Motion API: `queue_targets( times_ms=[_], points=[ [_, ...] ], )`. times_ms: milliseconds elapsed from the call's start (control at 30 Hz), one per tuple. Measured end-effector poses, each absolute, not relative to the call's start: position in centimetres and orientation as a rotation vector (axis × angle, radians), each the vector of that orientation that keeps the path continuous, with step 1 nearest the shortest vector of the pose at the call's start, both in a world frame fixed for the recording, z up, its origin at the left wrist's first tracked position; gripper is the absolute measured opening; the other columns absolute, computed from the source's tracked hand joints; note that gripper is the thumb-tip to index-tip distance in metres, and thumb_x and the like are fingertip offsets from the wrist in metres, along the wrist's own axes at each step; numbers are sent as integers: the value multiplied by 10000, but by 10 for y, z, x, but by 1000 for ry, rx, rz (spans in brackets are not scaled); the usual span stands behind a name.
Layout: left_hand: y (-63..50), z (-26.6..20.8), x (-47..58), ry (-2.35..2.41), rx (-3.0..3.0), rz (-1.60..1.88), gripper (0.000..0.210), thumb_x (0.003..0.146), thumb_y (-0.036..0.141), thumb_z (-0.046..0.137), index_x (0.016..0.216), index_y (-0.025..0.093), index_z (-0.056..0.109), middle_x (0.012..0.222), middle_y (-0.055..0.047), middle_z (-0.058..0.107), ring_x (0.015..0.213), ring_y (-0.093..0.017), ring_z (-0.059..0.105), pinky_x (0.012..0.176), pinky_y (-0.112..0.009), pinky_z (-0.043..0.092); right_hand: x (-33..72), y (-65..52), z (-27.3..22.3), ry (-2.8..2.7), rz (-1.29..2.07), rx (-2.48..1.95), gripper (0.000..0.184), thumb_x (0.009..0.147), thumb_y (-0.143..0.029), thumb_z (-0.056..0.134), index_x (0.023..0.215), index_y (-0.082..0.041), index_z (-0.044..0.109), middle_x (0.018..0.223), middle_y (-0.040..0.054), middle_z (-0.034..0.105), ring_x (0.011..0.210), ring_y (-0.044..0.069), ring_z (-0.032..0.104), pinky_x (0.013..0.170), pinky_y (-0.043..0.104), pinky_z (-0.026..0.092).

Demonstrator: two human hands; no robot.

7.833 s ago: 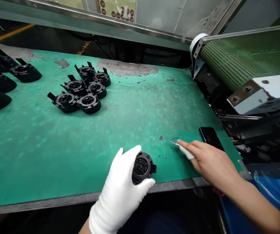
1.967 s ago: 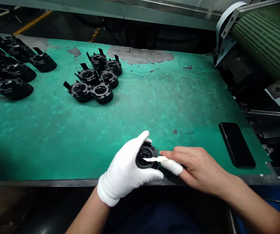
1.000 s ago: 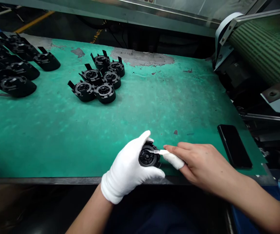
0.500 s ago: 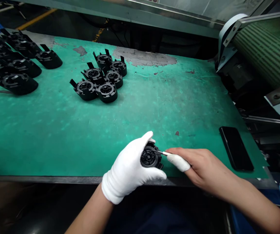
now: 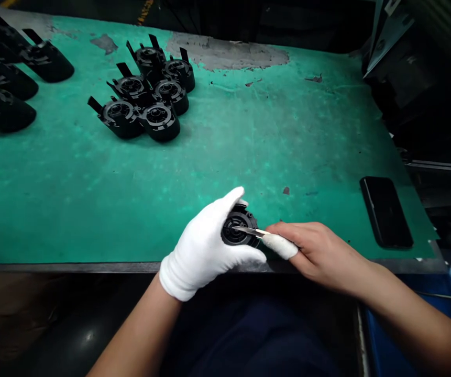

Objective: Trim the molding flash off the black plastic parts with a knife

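Observation:
A round black plastic part (image 5: 249, 226) with rings and small posts on its face is gripped by my left hand (image 5: 205, 238), which wears a white glove. Its thumb and fingers curve around the part near the table's front edge. My right hand (image 5: 307, 246), bare except for a white cover on the thumb, is closed around a small knife (image 5: 251, 231) with a pointed metal blade. The blade lies over the face of the part, its tip near the middle. Most of the knife's handle is hidden in my fingers.
Several similar black parts (image 5: 160, 118) stand in a cluster on the green table mat (image 5: 249, 141). More black parts (image 5: 5, 112) stand at the far left. A black phone (image 5: 387, 212) lies at the right. Below it is a blue bin (image 5: 390, 335).
The knife's blade has moved from the right rim of the part to its middle, so more blade shows. The camera has tilted down, and the table appears higher in view.

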State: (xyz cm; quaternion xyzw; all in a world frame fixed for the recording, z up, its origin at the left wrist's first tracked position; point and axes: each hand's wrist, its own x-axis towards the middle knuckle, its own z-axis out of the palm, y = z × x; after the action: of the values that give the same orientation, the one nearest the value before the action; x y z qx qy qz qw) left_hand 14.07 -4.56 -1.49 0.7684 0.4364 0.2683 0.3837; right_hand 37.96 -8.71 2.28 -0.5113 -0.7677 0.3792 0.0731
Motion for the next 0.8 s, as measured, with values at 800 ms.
queue_targets(
  times_ms=[800],
  points=[
    [-44, -17, 141, 1016, 2029, 765, 1072, 632, 647, 853, 1489, 201, 388, 1341, -94, 628, 1217, -246, 629, 1088, -365, 496, 386, -66, 51, -2698, 777, -1468, 385, 941, -167, 460, 1254, -270, 658, 1047, 35, 765, 859, 236, 739, 690, 326, 536]
  ],
)
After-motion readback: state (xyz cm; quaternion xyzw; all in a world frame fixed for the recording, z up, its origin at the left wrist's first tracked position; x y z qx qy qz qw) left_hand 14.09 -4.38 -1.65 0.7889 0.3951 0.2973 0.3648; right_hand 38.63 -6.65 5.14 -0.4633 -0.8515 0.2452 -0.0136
